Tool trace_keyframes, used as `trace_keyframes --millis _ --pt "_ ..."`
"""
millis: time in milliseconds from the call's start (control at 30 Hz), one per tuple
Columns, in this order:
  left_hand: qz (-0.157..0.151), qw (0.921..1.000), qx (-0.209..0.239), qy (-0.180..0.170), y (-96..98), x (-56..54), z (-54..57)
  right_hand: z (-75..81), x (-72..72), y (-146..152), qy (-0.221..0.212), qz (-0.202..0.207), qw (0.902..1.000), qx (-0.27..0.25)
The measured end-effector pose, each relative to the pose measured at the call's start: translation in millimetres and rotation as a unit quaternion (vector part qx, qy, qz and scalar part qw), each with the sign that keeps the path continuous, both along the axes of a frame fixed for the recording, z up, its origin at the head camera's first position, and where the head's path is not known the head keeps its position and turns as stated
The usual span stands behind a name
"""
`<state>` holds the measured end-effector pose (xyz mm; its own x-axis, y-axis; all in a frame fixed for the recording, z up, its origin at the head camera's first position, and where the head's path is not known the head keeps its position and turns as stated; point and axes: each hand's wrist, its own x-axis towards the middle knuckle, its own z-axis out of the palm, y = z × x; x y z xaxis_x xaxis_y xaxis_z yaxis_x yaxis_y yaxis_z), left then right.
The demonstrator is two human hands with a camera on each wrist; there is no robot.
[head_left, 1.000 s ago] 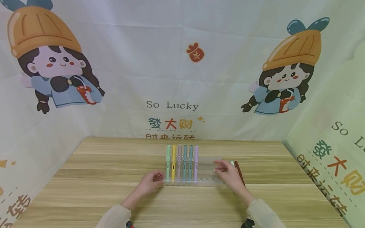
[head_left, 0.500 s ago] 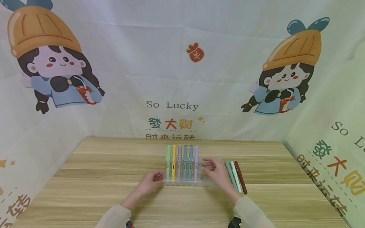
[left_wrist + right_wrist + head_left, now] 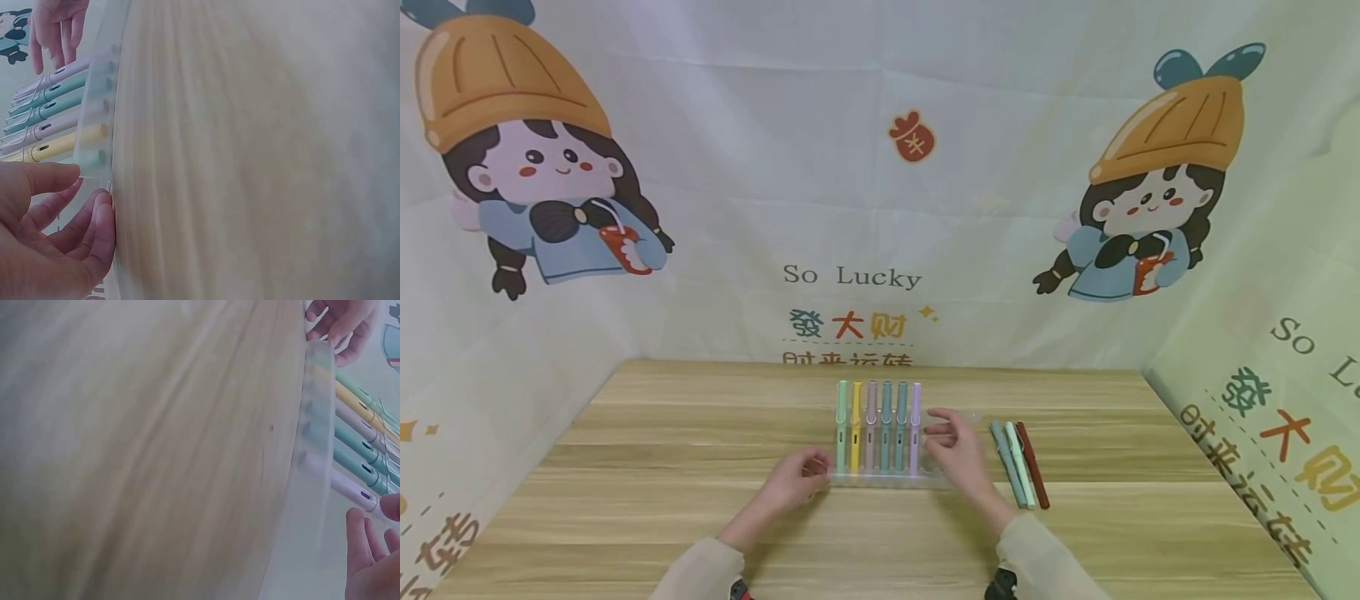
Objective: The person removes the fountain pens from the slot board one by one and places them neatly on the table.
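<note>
Several capped pens stand in a row in a clear pen rack [image 3: 887,481]: a mint green pen [image 3: 842,433], a yellow pen [image 3: 856,433], a mauve one, two teal ones and a lilac pen [image 3: 915,433] at the right end. At the rack's left end, my left hand [image 3: 797,479] pinches the corner between thumb and fingers, as the left wrist view shows. My right hand [image 3: 958,450] is just right of the lilac pen, fingers loosely extended and holding nothing. In the right wrist view its thumb [image 3: 390,506] overlaps the lilac pen's cap.
Right of the rack, a teal pen [image 3: 1009,465], a pale mint pen [image 3: 1021,465] and a dark red pen [image 3: 1033,465] lie side by side on the wooden table [image 3: 700,425]. A printed cloth [image 3: 737,208] hangs behind and at both sides.
My right hand has moved left along the rack to the lilac pen, uncovering the loose pens on the table. The left hand has stayed at the rack's left end.
</note>
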<state>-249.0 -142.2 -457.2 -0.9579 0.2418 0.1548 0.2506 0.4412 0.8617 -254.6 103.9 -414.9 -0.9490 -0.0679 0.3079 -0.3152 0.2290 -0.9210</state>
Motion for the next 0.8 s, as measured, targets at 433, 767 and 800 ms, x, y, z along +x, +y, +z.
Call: trace_keyframes --millis 433,767,800 --pt "0.013 0.9997 -0.017 -0.005 2.5 1.9 4.0 -29.9 -25.7 1.7 0.011 0.016 0.9993 0.033" --pt "-0.007 0.9998 -0.006 0.015 -0.9 -0.6 0.0 -29.2 -27.1 0.9 -0.015 0.032 0.9981 0.051" --pt "-0.024 0.9991 0.001 0.034 -4.7 -5.6 -8.0 -29.0 -27.1 0.8 -0.018 0.034 0.998 0.05"
